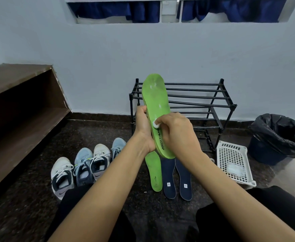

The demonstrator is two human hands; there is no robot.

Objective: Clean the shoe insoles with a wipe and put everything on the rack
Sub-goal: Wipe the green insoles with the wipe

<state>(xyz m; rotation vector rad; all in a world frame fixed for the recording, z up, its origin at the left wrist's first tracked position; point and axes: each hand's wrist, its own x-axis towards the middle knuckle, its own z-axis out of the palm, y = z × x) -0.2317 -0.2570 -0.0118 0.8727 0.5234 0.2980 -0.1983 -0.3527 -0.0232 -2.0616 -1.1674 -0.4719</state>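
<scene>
Green insole (156,100) is held nearly upright in the air in front of the black rack (234,106). Its toe end is up and its printed face is toward the camera, with pale smears near the toe. The left hand (143,126) grips its left edge around the middle, fingers curled round the rim. The right hand (178,135) pinches a small white wipe (155,124) and presses it to the insole's face, just above the lettering near the heel. The 2 hands are close together, each on its own side of the insole.

On the dark speckled floor (29,198) below, a second green insole (154,172) lies flat. Just beside it on the right, 2 dark blue insoles (169,179) lie side by side. To the left, 4 shoes (82,166) stand in a row, 2 white and 2 light blue. The rack stands against the wall. A white basket (228,154) lies near its right foot and holds a clear packet (235,169). Farther right is a bin (279,133) with a black liner. A brown wooden shelf (20,102) runs along the left.
</scene>
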